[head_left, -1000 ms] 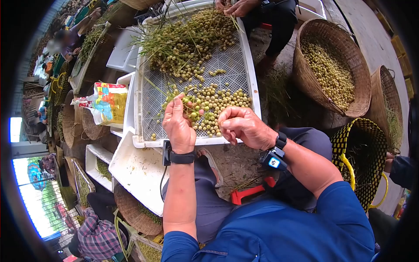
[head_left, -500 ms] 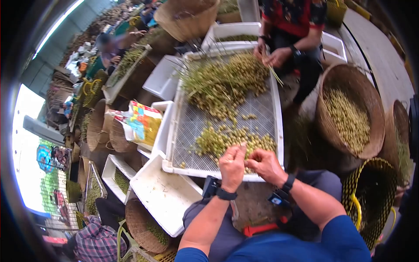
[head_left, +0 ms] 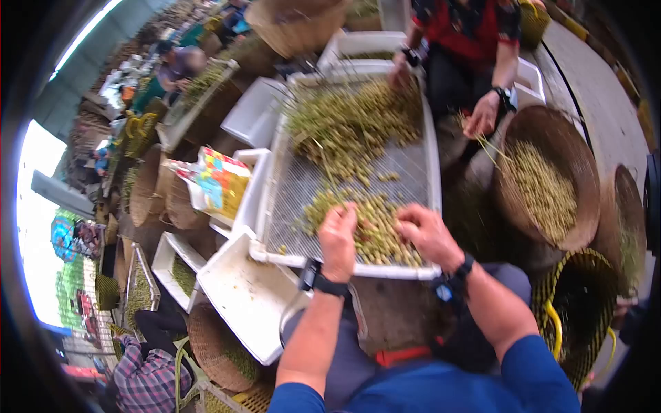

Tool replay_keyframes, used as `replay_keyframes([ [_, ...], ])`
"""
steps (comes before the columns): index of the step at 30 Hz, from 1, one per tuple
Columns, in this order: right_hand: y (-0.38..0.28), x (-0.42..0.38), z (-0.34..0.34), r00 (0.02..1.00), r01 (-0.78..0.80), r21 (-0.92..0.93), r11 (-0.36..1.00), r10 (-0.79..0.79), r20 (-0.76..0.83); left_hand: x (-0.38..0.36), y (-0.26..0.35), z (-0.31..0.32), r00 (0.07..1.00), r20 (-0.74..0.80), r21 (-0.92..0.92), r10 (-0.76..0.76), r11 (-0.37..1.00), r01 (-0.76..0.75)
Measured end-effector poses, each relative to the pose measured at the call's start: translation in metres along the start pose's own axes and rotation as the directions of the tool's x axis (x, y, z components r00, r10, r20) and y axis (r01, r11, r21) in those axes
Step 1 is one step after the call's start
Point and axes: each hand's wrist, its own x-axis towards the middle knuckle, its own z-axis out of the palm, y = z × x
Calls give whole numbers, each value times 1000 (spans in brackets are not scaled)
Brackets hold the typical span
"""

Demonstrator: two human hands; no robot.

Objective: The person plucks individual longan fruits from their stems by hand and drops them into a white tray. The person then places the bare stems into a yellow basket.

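Fruit pile [head_left: 372, 230] | left hand [head_left: 339, 241], right hand [head_left: 427, 234] now spread apart on it | grip states blurred, cannot tell

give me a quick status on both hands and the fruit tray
Left hand and right hand both down in the near pile of small green-yellow round fruits. Pile sits on white perforated plastic tray. Stemmy bunches at far end; nothing blocking.

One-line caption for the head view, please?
Both hands, left hand and right hand, rest in the pile of small green fruits on a white mesh tray.
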Motion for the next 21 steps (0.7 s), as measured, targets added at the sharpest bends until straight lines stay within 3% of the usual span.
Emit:
replay_keyframes([
  [1,5,5,-7,991,133,-184,974,-127,44,-9,24,10,989,65,-121,-134,983,141],
  [2,15,9,-10,964,248,-394,885,-266,8,-11,27,9,981,77,-108,-180,976,187],
  [3,22,12,-11,911,344,-588,732,-412,19,-12,27,8,971,129,-152,-199,964,218],
  [5,12,10,-8,976,189,-354,916,-215,-33,-14,25,5,950,214,-148,-227,954,261],
  [6,6,8,-7,999,5,-36,999,-4,34,-16,28,7,943,231,-139,-241,951,277],
  [7,3,6,-3,1000,-7,-36,999,8,27,-17,24,9,938,236,-139,-252,947,289],
  [9,0,4,3,988,-120,255,959,92,120,-18,18,13,950,250,-130,-186,966,224],
  [11,5,4,11,994,8,224,975,-33,107,-20,18,19,933,296,-102,-202,965,242],
  [13,2,3,12,993,-20,246,969,-10,120,-22,15,24,942,308,13,-133,991,136],
  [17,-3,4,3,984,-100,185,978,69,165,-23,19,19,912,353,116,-211,977,181],
  [19,-4,4,0,966,-243,373,895,188,179,-23,20,20,909,359,123,-211,976,178],
  [21,-2,5,-3,964,-240,353,905,180,193,-21,18,22,926,337,47,-168,986,162],
])
